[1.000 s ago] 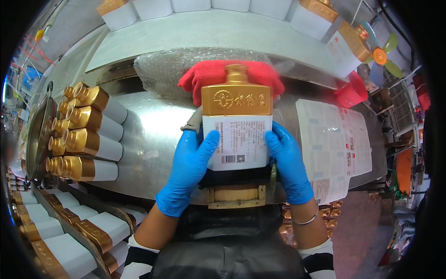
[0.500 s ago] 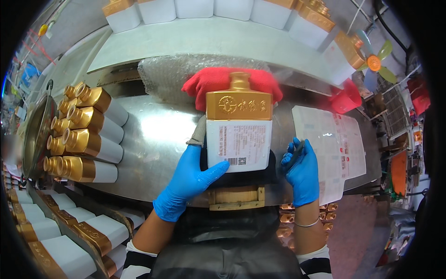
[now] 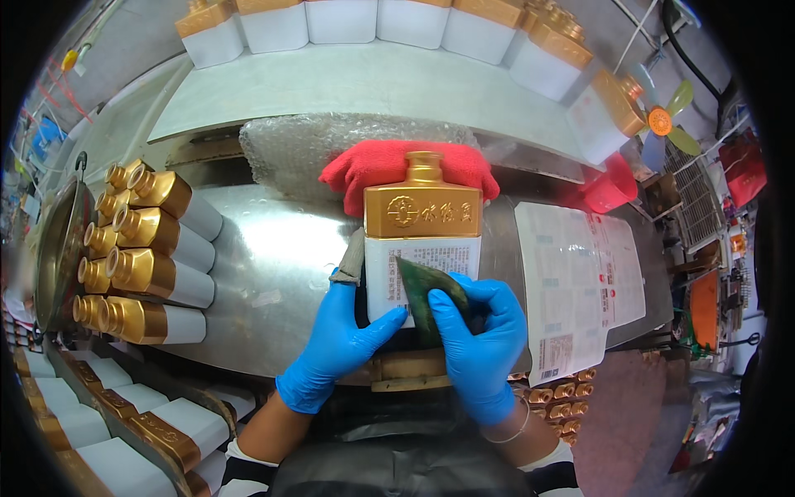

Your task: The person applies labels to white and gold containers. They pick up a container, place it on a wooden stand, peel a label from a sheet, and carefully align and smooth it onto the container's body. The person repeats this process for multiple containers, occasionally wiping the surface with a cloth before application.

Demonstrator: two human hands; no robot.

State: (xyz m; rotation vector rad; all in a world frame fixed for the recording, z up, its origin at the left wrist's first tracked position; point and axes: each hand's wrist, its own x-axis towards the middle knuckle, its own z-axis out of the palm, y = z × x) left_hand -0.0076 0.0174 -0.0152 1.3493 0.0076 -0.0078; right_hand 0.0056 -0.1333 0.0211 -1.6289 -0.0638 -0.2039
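A flat bottle (image 3: 422, 211), gold at the neck and shoulder and white below, leans upright against a folded red towel (image 3: 348, 171). My left hand (image 3: 333, 348), in a blue glove with a grey cloth cover (image 3: 352, 258) on one finger, grips its lower left side, the thumb across the front. In my blue-gloved right hand (image 3: 487, 344) is a thin dark green flat scraper (image 3: 432, 300), pinched between thumb and fingers. The scraper lies over the printed label (image 3: 439, 252) on the white front, hiding part of it; whether it presses there I cannot tell.
Several similar bottles (image 3: 157, 240) lie stacked at the left beside a metal pan (image 3: 60, 265). More bottles (image 3: 339, 21) stand along the far shelf. Transparent label sheets (image 3: 580, 282) lie on the metal table's right side, near a red cup (image 3: 609, 186) and a small fan (image 3: 660, 122).
My right hand has moved left from beside the label sheets to the bottle's front, bringing the scraper over the label. The left hand keeps its hold. The whole view has shifted slightly.
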